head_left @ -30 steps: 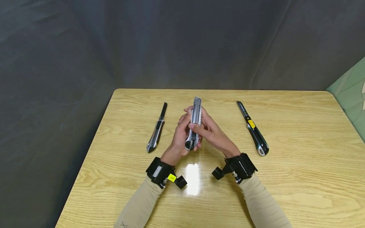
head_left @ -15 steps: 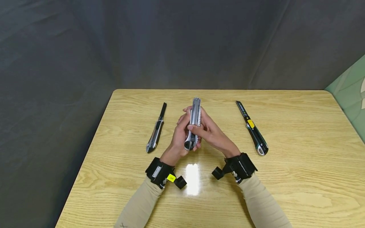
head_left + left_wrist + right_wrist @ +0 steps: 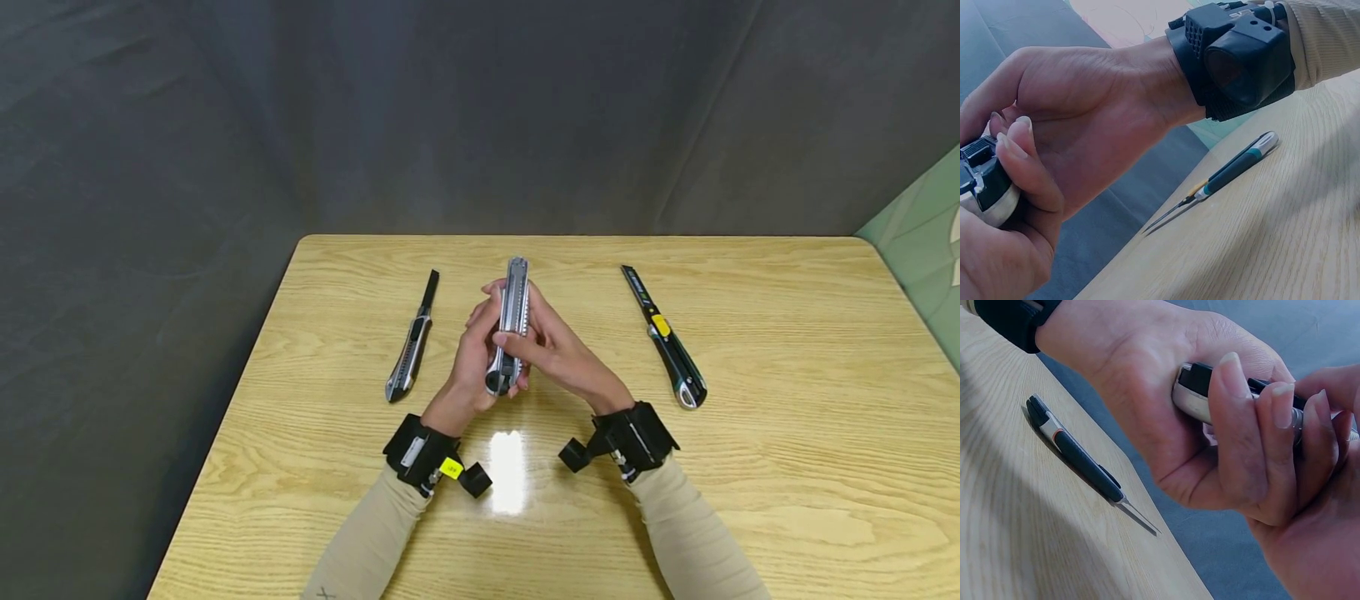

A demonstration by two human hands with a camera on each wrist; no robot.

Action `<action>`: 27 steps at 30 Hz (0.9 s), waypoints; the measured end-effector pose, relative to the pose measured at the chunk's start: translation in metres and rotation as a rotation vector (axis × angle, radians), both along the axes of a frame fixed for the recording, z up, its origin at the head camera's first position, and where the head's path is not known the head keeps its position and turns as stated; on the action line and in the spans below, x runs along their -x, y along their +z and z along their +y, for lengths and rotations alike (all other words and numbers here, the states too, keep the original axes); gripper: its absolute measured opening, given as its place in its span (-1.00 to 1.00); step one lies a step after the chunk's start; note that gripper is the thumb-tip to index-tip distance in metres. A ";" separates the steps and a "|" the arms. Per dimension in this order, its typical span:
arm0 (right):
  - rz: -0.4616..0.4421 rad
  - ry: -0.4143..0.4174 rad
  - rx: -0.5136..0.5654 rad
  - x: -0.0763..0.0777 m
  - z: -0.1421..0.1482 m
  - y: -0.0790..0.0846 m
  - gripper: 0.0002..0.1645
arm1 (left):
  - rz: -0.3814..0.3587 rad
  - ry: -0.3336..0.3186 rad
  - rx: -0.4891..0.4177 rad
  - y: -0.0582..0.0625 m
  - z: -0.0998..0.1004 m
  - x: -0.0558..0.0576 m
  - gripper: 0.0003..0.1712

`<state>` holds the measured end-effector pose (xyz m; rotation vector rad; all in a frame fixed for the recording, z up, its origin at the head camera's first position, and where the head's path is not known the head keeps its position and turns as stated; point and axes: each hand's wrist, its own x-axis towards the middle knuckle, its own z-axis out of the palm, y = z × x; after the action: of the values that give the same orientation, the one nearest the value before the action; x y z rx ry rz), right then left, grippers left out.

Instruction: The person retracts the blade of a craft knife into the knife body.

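Both hands hold a silver and black utility knife (image 3: pixel 514 302) above the middle of the table, its front end pointing away from me. My left hand (image 3: pixel 470 360) supports it from below, with fingers curled round the handle, as the right wrist view shows. The thumb of my right hand (image 3: pixel 558 352) lies across the knife's top, and its fingers are mostly hidden behind the knife and left hand. In the left wrist view only the black and silver rear of the knife (image 3: pixel 988 181) shows. Whether any blade is out cannot be told.
A slim silver and black utility knife (image 3: pixel 409 354) lies left of the hands. Another, black with a yellow slider (image 3: pixel 662 326), lies to their right. Both rest on the wooden table (image 3: pixel 810 375). Dark cloth (image 3: pixel 480 117) hangs beyond its far edge.
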<state>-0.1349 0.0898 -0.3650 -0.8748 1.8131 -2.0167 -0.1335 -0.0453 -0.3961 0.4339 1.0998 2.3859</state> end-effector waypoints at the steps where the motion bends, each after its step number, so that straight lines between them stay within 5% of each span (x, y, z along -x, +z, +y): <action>1: 0.001 0.001 0.002 0.001 0.000 -0.002 -0.36 | 0.001 0.001 -0.001 0.000 0.000 0.000 -0.37; 27: 0.024 0.012 -0.033 0.005 0.002 -0.013 -0.26 | -0.016 0.005 -0.016 -0.002 0.000 0.000 -0.35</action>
<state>-0.1403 0.0916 -0.3781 -0.9022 1.8441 -1.9714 -0.1335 -0.0457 -0.3980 0.4172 1.0768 2.3995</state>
